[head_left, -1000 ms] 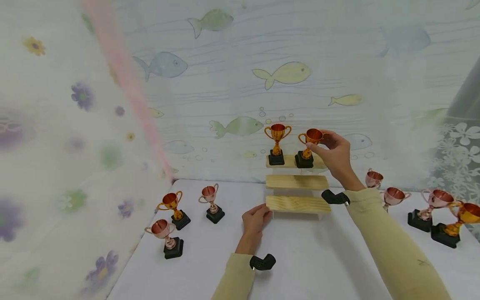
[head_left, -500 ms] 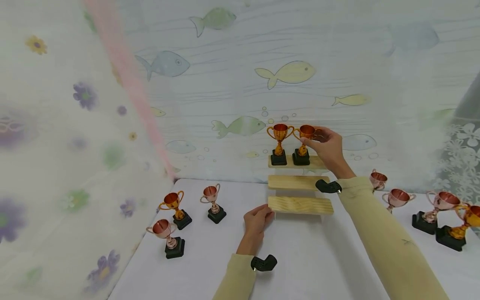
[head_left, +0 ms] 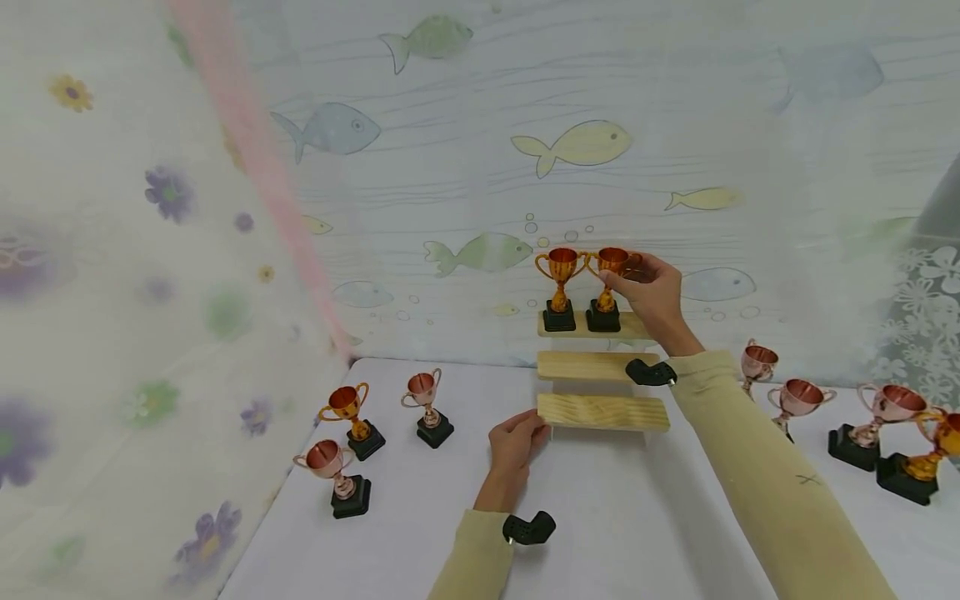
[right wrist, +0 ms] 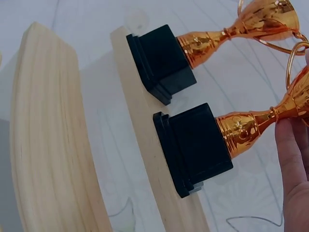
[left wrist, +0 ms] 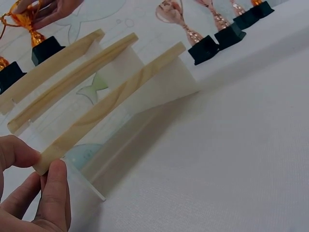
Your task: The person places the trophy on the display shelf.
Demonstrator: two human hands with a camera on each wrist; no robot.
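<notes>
Gold-coloured trophy (head_left: 603, 314) is in your right hand (head_left: 657, 293): thumb on the front of the cup, fingers behind, closed down to the width of the piece. It's upright, black base below those fingertips, over the top shelf (head_left: 636, 326). Looks seated; can't confirm full contact.

Second gold trophy (head_left: 559, 313) stands on the same board, just left of your right thumb, past the held one. Handles overlap in the head view; can't tell if they touch.

Your left hand (head_left: 513, 450) pinches the left end of the bottom shelf (head_left: 603, 412), thumb and fingers on opposite faces, gap equal to board thickness. Middle shelf (head_left: 581, 365) runs above your left fingertips, below your right.

Well left of your left fingers, on the white table (head_left: 405, 517): two rose trophies (head_left: 433, 428) plus an orange-gold one (head_left: 364, 440). Right of your right fingers, past the sleeve (head_left: 772, 467): three pink-copper trophies (head_left: 855, 446), then an edge trophy (head_left: 907, 477), gold, cut off by the frame.
</notes>
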